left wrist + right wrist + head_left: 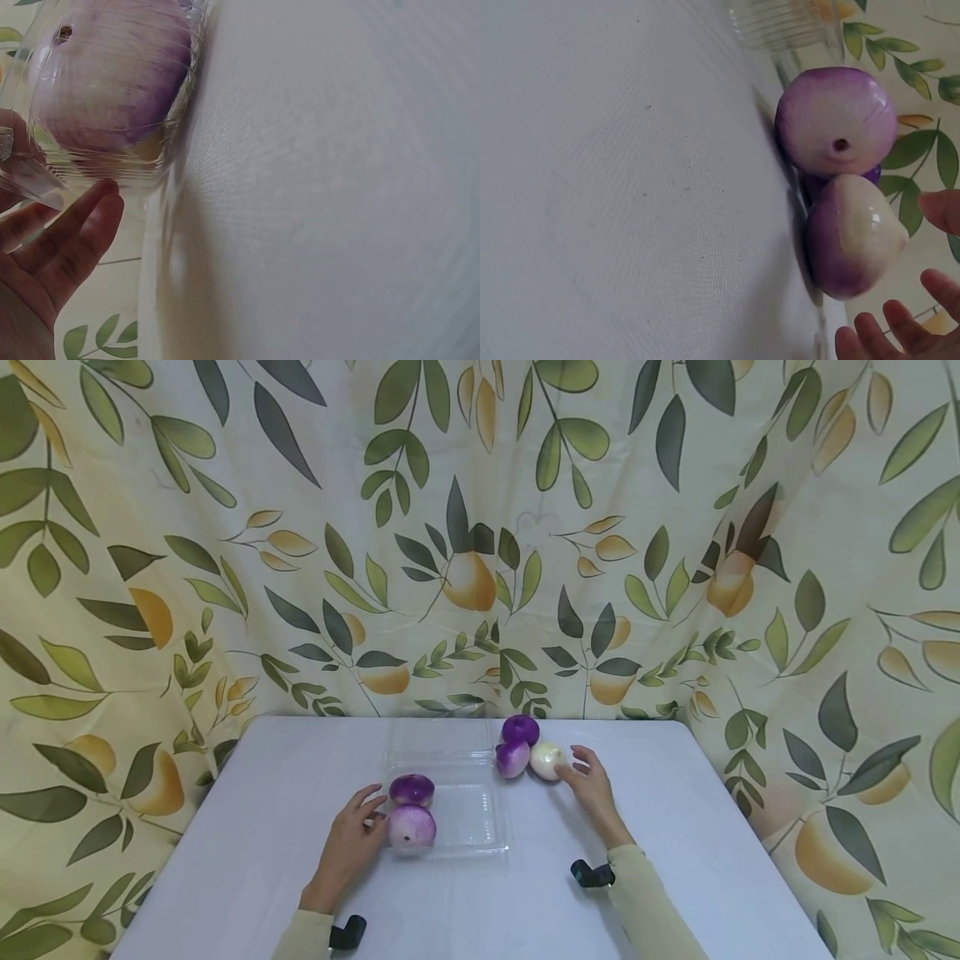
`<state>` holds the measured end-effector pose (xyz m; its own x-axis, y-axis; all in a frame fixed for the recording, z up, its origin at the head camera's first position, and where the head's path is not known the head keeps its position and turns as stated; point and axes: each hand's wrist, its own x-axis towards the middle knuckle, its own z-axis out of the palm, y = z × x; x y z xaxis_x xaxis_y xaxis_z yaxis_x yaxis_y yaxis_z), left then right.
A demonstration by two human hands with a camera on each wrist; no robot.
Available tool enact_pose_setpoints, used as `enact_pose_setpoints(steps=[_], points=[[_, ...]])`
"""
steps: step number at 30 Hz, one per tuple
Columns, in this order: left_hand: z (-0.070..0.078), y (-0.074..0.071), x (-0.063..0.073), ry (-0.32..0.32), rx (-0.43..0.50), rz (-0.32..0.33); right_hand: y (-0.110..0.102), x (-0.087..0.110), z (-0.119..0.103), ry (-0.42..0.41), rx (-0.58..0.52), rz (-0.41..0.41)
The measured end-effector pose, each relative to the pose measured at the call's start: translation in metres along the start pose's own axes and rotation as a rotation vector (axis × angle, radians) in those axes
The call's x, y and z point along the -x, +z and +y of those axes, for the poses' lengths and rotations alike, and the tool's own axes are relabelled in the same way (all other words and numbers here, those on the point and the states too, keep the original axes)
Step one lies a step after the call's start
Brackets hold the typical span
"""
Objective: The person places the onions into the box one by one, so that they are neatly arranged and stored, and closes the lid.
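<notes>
A clear plastic container (471, 814) with its lid folded back sits mid-table. Inside, along its left side, are a dark purple onion (412, 790) and a paler purple onion (412, 827). My left hand (352, 835) is at the container's left edge, its loosely bent fingertips against the plastic wall in the left wrist view. To the right of the lid stand a white onion (547, 761) with a purple side, a purple-and-white onion (513, 759) and a deep purple onion (521, 729). My right hand (591, 787) is beside the white onion, thumb and fingers spread apart.
The container's lid (442, 739) lies flat toward the back of the white-covered table (637, 760). A leaf-and-fruit patterned curtain (480, 527) hangs behind and at both sides. Dark wrist cameras (592, 873) are strapped on both sleeves.
</notes>
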<state>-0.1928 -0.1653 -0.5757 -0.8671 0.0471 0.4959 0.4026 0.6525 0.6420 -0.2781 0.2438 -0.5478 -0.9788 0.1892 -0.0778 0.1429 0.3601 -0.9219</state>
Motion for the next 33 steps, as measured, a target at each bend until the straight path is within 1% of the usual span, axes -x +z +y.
enact_pose_setpoints(steps=[5, 9, 17, 21, 24, 28, 33], points=[[0.000, 0.001, -0.001, -0.011, 0.013, -0.007, 0.004, -0.007, 0.004, 0.006, 0.005, -0.032], [0.000, 0.001, -0.001, -0.011, 0.002, -0.003, 0.008, -0.013, 0.006, 0.020, 0.014, -0.051], [0.003, -0.001, -0.001, -0.034, -0.003, -0.008, 0.013, -0.017, 0.006, 0.013, 0.003, -0.090], [0.005, -0.002, -0.002, -0.044, 0.002, -0.015, 0.015, -0.019, 0.006, 0.009, 0.031, -0.094], [0.005, -0.002, -0.002, -0.050, 0.006, -0.017, 0.017, -0.021, 0.009, 0.021, 0.048, -0.090], [0.003, -0.001, -0.001, -0.045, 0.008, -0.010, 0.017, -0.022, 0.013, 0.036, 0.058, -0.092], [0.002, 0.000, 0.000, -0.017, -0.008, 0.002, 0.014, -0.017, 0.010, 0.036, 0.048, -0.086]])
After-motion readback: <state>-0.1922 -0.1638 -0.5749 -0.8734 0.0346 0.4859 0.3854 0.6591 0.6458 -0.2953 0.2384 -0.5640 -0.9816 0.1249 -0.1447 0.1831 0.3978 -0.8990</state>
